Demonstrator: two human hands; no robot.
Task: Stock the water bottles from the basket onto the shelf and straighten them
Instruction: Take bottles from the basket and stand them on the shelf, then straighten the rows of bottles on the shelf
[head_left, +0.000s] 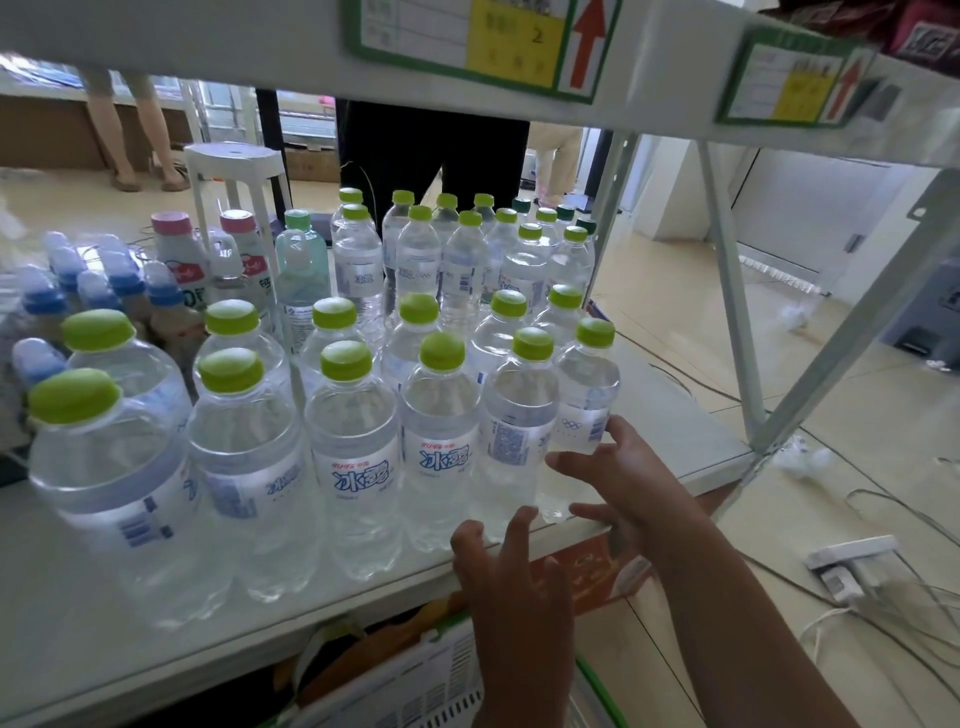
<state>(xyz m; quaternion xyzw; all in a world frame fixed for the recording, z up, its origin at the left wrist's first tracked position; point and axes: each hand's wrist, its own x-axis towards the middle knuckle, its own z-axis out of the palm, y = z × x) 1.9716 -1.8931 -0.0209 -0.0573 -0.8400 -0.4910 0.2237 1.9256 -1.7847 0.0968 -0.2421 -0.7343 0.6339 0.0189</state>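
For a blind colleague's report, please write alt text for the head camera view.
Two bare hands reach to the front right bottles on a white shelf: the right hand touches a green-capped water bottle, the left hand hovers open by the front-row bottle. Rows of green-capped bottles fill the shelf; a basket sits below.

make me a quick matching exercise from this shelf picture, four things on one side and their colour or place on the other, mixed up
Things:
1. cap of the front-row water bottle by the hands
2. caps of the milk drink bottles at the back left
3. stool beyond the shelf
4. arrow on the price tag above

Colour or place:
A. white, standing on the floor
B. red, pointing up
C. lime green
D. pink

Pairs: 1-C, 2-D, 3-A, 4-B
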